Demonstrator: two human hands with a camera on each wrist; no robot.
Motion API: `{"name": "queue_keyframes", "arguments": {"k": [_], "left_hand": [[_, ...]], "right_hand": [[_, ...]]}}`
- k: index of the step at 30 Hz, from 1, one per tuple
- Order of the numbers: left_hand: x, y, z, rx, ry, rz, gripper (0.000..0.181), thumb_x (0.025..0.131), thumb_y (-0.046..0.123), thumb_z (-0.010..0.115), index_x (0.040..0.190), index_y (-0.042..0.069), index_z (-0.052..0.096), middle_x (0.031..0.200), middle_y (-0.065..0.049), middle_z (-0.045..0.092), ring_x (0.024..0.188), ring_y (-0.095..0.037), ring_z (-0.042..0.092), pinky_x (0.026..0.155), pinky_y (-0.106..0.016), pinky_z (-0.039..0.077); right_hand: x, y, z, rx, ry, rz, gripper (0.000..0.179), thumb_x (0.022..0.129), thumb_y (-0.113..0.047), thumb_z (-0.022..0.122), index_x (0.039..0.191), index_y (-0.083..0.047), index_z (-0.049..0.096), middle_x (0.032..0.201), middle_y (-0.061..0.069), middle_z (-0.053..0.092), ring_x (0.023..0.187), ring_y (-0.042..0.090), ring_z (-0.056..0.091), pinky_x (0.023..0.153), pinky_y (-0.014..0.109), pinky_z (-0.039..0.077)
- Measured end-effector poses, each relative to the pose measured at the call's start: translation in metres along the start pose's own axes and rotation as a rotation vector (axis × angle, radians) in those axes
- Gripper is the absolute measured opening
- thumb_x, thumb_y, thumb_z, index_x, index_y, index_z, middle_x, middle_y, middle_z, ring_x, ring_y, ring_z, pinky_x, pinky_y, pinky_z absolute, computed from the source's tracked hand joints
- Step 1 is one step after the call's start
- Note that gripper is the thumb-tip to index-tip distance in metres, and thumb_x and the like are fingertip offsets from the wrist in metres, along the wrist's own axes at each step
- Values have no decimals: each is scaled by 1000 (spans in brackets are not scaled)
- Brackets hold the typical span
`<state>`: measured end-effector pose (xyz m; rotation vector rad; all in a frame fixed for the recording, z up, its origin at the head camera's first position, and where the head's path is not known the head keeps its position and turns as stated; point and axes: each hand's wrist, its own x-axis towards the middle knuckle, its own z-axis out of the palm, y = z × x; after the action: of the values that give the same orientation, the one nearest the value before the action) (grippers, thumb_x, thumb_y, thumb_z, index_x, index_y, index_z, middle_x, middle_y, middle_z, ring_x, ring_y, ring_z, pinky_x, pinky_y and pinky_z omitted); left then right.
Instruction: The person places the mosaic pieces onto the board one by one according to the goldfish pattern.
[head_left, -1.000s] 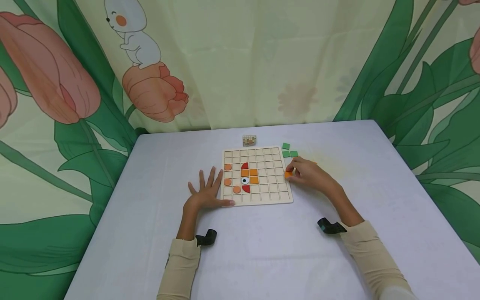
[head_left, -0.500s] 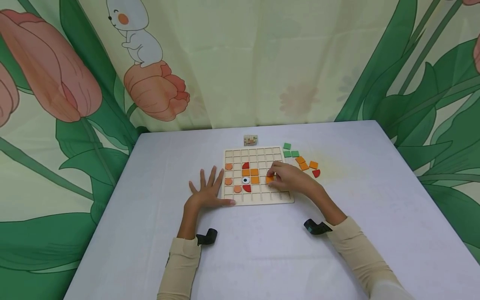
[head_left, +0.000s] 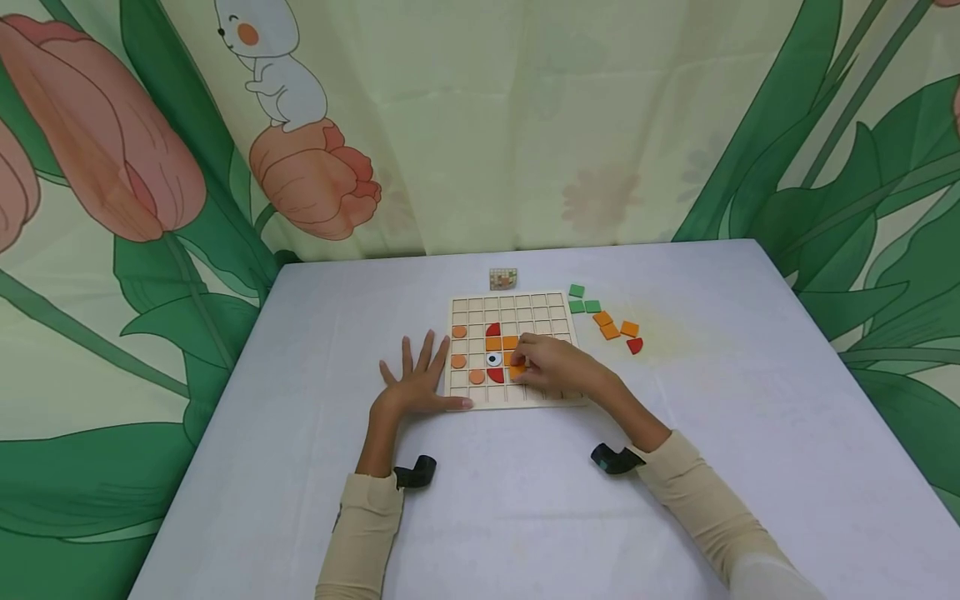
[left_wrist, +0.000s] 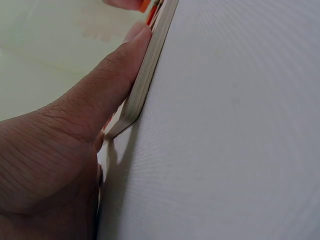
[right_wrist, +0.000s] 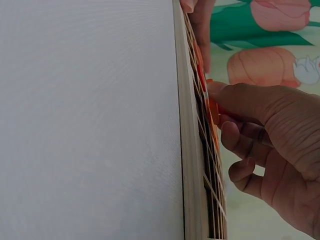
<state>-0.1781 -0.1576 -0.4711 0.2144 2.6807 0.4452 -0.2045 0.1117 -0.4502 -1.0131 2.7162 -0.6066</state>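
My right hand (head_left: 555, 364) pinches an orange square tile (head_left: 516, 372) between thumb and finger, low over the wooden grid board (head_left: 543, 315). The right wrist view shows the same tile (right_wrist: 214, 107) tilted at the thumb tip, close to the board's surface. My left hand (head_left: 416, 390) lies spread at the board's left side, its thumb across the front left corner. Just left of the held tile sit a lower red quarter-round piece (head_left: 496, 376) and a white eye piece (head_left: 493, 359). Orange squares (head_left: 492, 342) and another red piece (head_left: 492, 330) lie above, with peach discs (head_left: 459, 332) further left.
Beyond the board's right edge lie green squares (head_left: 577, 291), several loose orange squares (head_left: 610, 331) and a red piece (head_left: 635, 345). A small patterned block (head_left: 503, 278) stands behind the board. The white-covered table (head_left: 495, 517) ends at a printed curtain (head_left: 465, 167).
My right hand has carried the orange tile leftward from the board's right edge to beside the lower red piece. The left hand stays in place.
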Motion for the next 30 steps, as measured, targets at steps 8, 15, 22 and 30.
{"name": "queue_keyframes", "arguments": {"k": [8,15,22,30], "left_hand": [[0,0,1,6,-8,2,121,72,75,67,158,28,-4,164,-4,-20,144,-41,-30,104,-78,-12],[2,-1,0,15,-10,-10,122,72,76,66,158,29,-6,164,-4,-21,144,-40,-32,104,-78,-12],[3,-2,1,14,-11,-7,122,72,76,66,158,28,-6,164,-4,-21,144,-40,-32,104,-78,-12],[3,-2,2,10,-7,-5,122,71,76,66,158,29,-5,164,-3,-21,144,-40,-32,104,-78,-12]], "right_hand": [[-3,-3,6,-27,6,-2,27,90,-31,72,108,-11,68,108,-1,60,88,12,55,80,28,51],[-1,-5,6,-45,28,-17,27,89,-31,73,107,-11,69,108,-1,61,90,13,57,82,29,51],[0,-5,8,-44,32,-25,28,89,-31,73,107,-10,69,107,-1,61,91,13,57,84,30,52],[-2,-4,8,-32,44,-15,28,89,-31,73,108,-11,69,108,-1,61,92,13,58,84,30,52]]}}
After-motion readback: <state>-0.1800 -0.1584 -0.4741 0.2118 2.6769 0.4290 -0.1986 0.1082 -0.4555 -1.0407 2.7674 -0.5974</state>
